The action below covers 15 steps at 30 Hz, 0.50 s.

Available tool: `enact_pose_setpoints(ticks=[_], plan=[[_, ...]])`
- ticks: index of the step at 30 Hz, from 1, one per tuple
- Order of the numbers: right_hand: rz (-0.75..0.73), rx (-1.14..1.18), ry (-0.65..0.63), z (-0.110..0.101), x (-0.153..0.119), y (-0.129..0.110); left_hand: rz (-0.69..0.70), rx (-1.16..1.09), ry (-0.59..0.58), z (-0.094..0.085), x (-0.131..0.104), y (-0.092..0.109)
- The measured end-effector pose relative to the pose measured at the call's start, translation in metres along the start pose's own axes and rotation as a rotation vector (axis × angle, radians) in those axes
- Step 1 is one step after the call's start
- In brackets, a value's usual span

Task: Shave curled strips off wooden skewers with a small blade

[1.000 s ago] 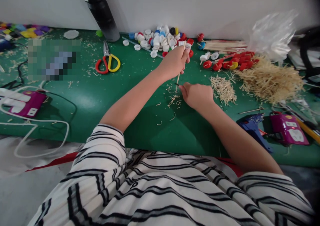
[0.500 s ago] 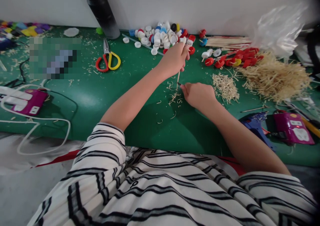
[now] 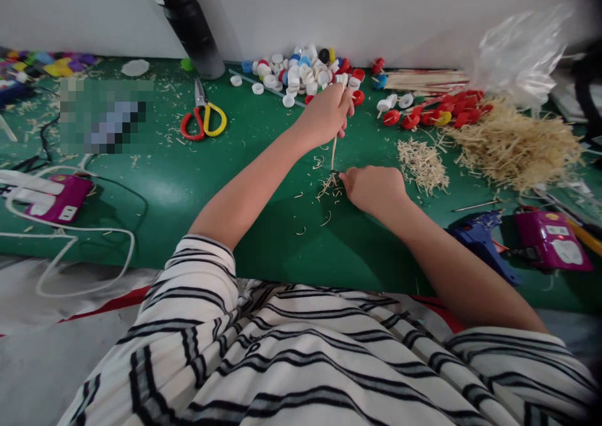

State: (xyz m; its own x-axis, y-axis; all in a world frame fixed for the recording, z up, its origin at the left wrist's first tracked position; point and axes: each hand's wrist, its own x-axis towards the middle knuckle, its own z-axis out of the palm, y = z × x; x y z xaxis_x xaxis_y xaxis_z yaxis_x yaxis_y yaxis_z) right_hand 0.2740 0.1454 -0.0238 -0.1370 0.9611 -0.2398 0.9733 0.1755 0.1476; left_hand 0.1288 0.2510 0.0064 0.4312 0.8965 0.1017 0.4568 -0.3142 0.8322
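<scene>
My left hand (image 3: 324, 115) is closed around a thin wooden stick (image 3: 334, 153), which slants down to the table with its top end showing above the fingers. Low beside the stick's bottom end, my right hand (image 3: 375, 189) is closed on a small dark blade (image 3: 335, 172); the fist hides the rest of it. Thin wood shavings (image 3: 328, 189) lie under the stick's tip. Just behind my left hand is a heap of plastic bottle caps (image 3: 305, 74), mostly white with some red and blue.
Right of my hands lie a small shaving pile (image 3: 426, 165), a larger one (image 3: 520, 143), red caps on sticks (image 3: 458, 109) and a blue glue gun (image 3: 480, 238). Scissors (image 3: 204, 115) and a black bottle (image 3: 192, 31) are on the left, with a corded pink power strip (image 3: 63, 197).
My right hand and the blade have slid a little down toward me along the stick, to its lower end. My left hand has hardly moved.
</scene>
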Motion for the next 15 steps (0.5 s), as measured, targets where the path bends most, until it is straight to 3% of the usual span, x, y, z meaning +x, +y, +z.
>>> enact_pose_setpoints(ticks=[9,15], plan=[[0.03,0.056,0.253,0.0,0.01,0.005,0.024,-0.038,-0.069,-0.006,-0.006,0.013],[0.02,0.051,0.245,0.007,0.015,0.006,0.006,-0.016,-0.028,-0.005,-0.004,0.009]])
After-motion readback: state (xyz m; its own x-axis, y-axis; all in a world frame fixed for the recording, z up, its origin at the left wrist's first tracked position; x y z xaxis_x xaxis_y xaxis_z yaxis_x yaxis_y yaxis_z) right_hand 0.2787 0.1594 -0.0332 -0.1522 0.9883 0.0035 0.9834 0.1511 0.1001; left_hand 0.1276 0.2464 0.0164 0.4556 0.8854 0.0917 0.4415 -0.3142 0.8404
